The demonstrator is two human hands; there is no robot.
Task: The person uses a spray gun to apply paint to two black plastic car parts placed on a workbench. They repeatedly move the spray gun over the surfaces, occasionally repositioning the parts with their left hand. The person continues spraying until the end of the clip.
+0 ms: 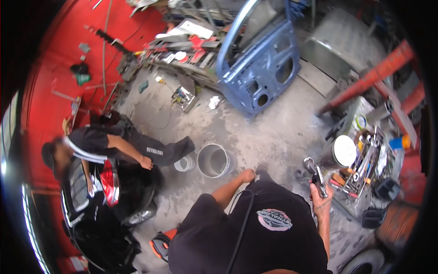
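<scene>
My right hand is wrapped around the grip of a metal spray gun, held out to the right. Right beside the gun is a dark cylindrical container with a round white top; whether it is joined to the gun I cannot tell. In front of my waist, my left hand is closed, its fingers partly turned away. A thin dark hose runs over my shirt and loops up close to that hand. What the left hand grips, if anything, does not show clearly.
Hand tools crowd a bench at right, under a red metal frame. A blue car door stands ahead. Two buckets, one large bucket, sit on the floor. At left another person leans over a black car part.
</scene>
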